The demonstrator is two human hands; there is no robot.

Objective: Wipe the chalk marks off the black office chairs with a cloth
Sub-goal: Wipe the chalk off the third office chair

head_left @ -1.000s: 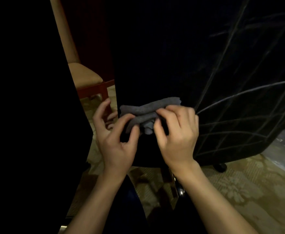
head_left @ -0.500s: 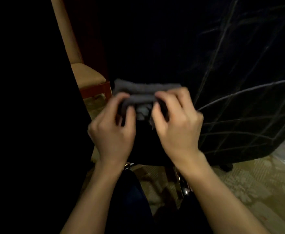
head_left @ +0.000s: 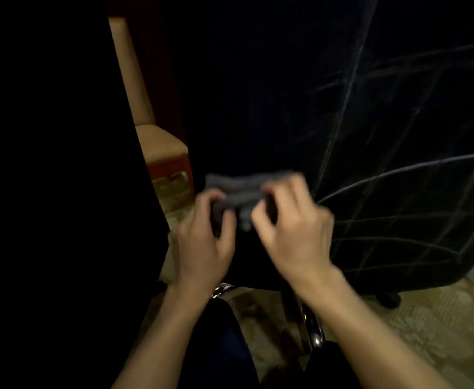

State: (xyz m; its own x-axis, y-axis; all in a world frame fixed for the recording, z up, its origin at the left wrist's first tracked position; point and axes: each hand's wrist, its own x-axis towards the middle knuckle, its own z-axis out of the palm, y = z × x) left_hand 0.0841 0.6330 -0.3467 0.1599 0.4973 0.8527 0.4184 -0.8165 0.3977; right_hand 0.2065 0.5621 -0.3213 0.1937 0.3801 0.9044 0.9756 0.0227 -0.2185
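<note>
Before the chair (head_left: 398, 220), the cloth (head_left: 244, 186) was pinched at each end by left hand (head_left: 205, 248) and right hand (head_left: 294, 234). Judged soft, light; best bunched mid-fold.

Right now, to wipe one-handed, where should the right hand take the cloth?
Probably at the bunched middle of the grey cloth, coming from below on the person's side, as the right hand and left hand do. It is gathered into a horizontal roll there, thick enough for the fingers to wrap; its loose ends would flop.
</note>
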